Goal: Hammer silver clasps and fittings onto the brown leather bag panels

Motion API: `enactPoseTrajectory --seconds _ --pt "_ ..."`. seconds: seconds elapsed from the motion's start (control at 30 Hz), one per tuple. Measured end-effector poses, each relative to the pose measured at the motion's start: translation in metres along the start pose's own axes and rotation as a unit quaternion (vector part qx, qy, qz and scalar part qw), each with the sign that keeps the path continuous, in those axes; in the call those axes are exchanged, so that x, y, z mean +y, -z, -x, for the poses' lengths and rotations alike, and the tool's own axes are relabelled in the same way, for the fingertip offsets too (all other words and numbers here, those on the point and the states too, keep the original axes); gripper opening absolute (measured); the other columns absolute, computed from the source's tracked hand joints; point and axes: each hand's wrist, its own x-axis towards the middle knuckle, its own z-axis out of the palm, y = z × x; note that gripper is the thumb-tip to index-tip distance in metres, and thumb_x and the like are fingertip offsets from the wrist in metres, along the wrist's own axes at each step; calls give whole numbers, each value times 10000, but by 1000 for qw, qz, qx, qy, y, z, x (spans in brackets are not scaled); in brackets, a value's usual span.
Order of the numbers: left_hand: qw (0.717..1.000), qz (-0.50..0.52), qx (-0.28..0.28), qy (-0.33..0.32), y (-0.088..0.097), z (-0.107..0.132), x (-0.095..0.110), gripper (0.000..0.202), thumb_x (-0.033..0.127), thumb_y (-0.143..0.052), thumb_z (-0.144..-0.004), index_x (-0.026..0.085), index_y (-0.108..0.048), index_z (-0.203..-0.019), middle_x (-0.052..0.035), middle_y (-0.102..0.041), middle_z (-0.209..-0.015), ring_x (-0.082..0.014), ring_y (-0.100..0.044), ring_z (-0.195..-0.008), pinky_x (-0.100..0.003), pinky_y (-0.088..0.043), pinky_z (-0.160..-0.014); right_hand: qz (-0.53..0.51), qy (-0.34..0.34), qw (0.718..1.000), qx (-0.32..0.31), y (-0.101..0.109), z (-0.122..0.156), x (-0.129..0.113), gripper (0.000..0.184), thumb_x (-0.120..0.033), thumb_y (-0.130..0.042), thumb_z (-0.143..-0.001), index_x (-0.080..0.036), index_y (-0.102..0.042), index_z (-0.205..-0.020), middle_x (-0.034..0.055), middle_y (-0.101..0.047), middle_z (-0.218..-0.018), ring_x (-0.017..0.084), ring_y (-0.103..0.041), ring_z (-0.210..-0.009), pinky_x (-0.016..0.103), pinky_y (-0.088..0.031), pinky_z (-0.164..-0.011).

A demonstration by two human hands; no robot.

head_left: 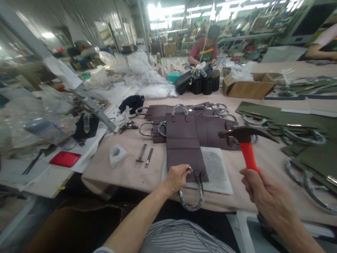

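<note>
My right hand is shut on the red handle of a claw hammer, raised over the table with its steel head up. My left hand pinches a small metal stud at the near edge of a flat plum leather bag panel. A plastic-wrapped bag handle hangs from that edge over the table's front. Beside the panel lies a sheet of white mesh-backed foam. More plum panels with wrapped handles lie beyond it.
A pale cloth-covered table holds two small metal tools and a white-wrapped block. Olive panels and handles lie right, beside a cardboard box. Beyond, a co-worker stands behind black bags.
</note>
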Motion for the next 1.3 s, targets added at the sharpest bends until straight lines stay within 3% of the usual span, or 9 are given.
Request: enactPoseTrajectory --seconds 0.1,0.23,0.4,0.6,0.77,0.93,1.07,1.2,1.3 --pt "1000 -3 9 -18 0 1 -1 159 152 -523 -939 188 -677 -915 -77 -755 -884 -201 -737 -834 -298 -584 -804 147 206 967 5 -4 11 -14 464 -648 -379 -975 -264 -525 -760 -5 -498 -499 163 -471 -420 302 -297 -459" --pt "999 -5 8 -40 0 1 -2 162 115 -526 -920 181 -674 -932 -62 -747 -842 -190 -733 -779 -277 -584 -750 258 301 915 -70 -4 17 -20 489 -572 -303 -1038 -257 -465 -701 -26 -478 -437 138 -376 -315 310 -150 -427" --pt "999 -12 22 -40 -3 2 -7 140 142 -544 -934 182 -677 -917 -59 -760 -880 -185 -737 -822 -276 -590 -801 226 310 918 105 5 23 -35 410 -492 -326 -1067 -236 -506 -802 -21 -509 -509 143 -474 -400 273 -289 -457" --pt "999 -10 15 -29 -4 4 -9 140 153 -540 -937 185 -677 -927 -55 -745 -831 -177 -723 -759 -260 -579 -739 296 352 887 -40 -4 23 -23 427 -457 -328 -1072 -239 -456 -727 -36 -498 -472 130 -400 -335 295 -168 -427" --pt "1000 -3 -3 -15 -4 4 -8 164 151 -523 -941 185 -681 -915 -61 -753 -878 -180 -723 -828 -271 -575 -808 217 337 910 106 -6 27 -29 379 -432 -341 -1067 -237 -466 -767 -37 -469 -495 131 -433 -388 271 -263 -458" --pt "1000 -15 -14 -4 -2 2 -5 171 165 -513 -939 184 -683 -925 -59 -736 -835 -173 -705 -769 -254 -560 -735 259 200 938 -114 -6 26 -5 359 -469 -370 -991 -249 -473 -727 -12 -534 -493 156 -451 -390 299 -206 -463" --pt "1000 -2 -5 -10 0 1 -1 164 177 -515 -954 181 -676 -922 -62 -737 -868 -172 -703 -791 -265 -561 -777 176 63 977 -103 7 9 22 441 -617 -340 -915 -253 -455 -694 -1 -503 -537 169 -496 -494 291 -350 -505" --pt "1000 -4 -10 -6 3 2 3 166 205 -516 -973 179 -677 -938 -58 -724 -859 -174 -698 -785 -270 -563 -772 138 -121 975 -124 15 -16 70 452 -636 -304 -864 -248 -473 -705 8 -484 -576 167 -466 -461 293 -358 -429" --pt "1000 0 -13 -3 4 3 6 158 222 -527 -982 179 -678 -1005 -61 -735 -902 -182 -710 -820 -281 -570 -799 212 -126 965 -94 14 -33 106 420 -536 -266 -897 -239 -484 -695 42 -505 -557 190 -497 -459 317 -407 -447"
